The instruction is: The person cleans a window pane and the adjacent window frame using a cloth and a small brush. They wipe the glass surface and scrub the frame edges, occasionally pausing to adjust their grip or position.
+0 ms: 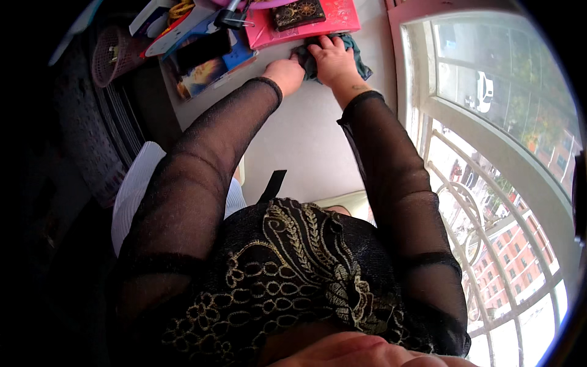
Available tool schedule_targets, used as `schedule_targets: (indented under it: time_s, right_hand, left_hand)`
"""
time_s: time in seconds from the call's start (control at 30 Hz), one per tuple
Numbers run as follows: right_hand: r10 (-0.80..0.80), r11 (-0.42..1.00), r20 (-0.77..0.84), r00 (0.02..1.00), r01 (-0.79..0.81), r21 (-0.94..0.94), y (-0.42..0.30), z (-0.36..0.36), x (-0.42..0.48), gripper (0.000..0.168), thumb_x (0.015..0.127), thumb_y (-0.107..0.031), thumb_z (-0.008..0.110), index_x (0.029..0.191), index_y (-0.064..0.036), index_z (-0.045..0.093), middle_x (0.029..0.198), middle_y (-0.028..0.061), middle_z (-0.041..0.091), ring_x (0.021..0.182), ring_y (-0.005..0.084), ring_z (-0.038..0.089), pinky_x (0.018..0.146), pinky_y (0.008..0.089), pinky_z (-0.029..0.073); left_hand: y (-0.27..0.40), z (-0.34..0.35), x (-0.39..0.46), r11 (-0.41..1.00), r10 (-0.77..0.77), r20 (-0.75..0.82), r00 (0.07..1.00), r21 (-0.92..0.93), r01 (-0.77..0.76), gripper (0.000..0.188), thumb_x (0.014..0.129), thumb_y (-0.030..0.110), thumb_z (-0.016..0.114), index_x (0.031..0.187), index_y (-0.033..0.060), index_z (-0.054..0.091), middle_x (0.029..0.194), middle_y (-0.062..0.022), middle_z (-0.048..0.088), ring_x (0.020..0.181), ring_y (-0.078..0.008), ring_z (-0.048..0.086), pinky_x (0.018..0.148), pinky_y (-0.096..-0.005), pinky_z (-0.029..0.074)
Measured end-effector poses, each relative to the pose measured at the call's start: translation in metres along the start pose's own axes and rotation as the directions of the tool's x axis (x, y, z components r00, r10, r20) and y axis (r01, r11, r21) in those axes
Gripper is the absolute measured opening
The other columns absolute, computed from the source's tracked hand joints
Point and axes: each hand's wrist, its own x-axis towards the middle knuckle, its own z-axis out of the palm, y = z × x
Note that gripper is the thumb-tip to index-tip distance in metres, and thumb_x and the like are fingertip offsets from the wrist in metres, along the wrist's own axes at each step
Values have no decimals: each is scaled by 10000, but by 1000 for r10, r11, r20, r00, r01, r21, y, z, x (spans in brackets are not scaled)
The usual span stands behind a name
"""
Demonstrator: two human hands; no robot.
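A crumpled dark green cloth (362, 57) lies on the pale windowsill (302, 137), against the near side of a pink box (339, 18). My right hand (334, 59) presses down on the cloth with its fingers spread. At the cloth's left edge is my left hand (285, 75), its fingers mostly curled and one finger reaching to the fabric. Whether those fingers pinch the cloth cannot be told. A dark decorated box with gear-like ornaments (300, 13) rests on top of the pink box.
Left of my left hand, a black flat object (204, 49) lies on a colourful picture box (218, 69). A pink mesh basket (114, 59) stands farther left. Above are a black plug (229, 19) and a yellow cord (181, 10). A barred window (486, 119) borders the right side.
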Motion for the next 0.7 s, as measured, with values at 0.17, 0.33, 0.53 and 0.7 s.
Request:
schedule_targets:
  time_s: [0.17, 0.33, 0.53, 0.7]
  right_hand:
    - [228, 970, -27, 973, -224, 92, 17, 0, -25, 336, 794, -90, 639, 1123, -158, 639, 1275, 98, 519, 1156, 383, 517, 879, 463, 555]
    - [465, 885, 76, 882, -463, -41, 43, -6, -123, 482, 758, -90, 689, 1225, -152, 588, 1274, 167, 509, 1125, 449, 510, 894, 468, 543]
    - [412, 906, 81, 908, -417, 74, 25, -47, -159, 440, 748, -50, 680, 1171, -161, 627, 1246, 134, 533, 1125, 390, 534, 891, 454, 543]
    - [41, 996, -350, 936, -67, -64, 58, -83, -63, 482, 773, -45, 631, 1238, -170, 622, 1325, 132, 556, 1164, 369, 542, 929, 422, 529]
  left_hand:
    - [-7, -9, -3, 999, 20, 12, 1000, -28, -20, 406, 932, 107, 457, 1298, 7, 600, 1497, -314, 380, 1065, -396, 675, 862, -490, 565]
    - [-7, 4, 11, 1000, 4, 11, 1000, -24, -4, 442, 939, 105, 437, 1346, -6, 568, 1458, -304, 444, 1094, -379, 669, 868, -499, 558]
    - [13, -23, 11, 992, 45, 92, 995, 112, -55, 363, 917, 95, 505, 1226, 6, 674, 1303, -269, 607, 1099, -351, 676, 866, -477, 564]
    - [22, -7, 25, 976, 54, 103, 993, 206, -74, 317, 908, 99, 563, 1175, 10, 710, 1236, -245, 658, 1117, -330, 676, 851, -489, 568]
